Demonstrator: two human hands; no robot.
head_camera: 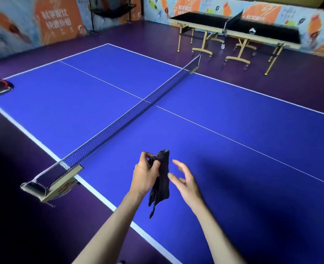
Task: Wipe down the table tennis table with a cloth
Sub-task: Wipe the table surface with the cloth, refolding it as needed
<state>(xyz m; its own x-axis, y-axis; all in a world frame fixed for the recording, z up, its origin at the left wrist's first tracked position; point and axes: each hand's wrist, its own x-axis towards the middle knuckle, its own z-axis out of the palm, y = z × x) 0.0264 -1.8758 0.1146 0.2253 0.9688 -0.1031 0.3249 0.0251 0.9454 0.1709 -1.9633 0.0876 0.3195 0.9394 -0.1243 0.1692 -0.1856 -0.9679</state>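
Both forearms reach out over the blue tabletop (233,130) near the net (119,122). The left hand (145,177) pinches the top of a dark cloth (162,181), which hangs limp above the surface. The right hand (186,181) hovers just beside it, fingers spread and loosely bent, holding nothing.

"DOUBLE FISH" on far table (184,24)
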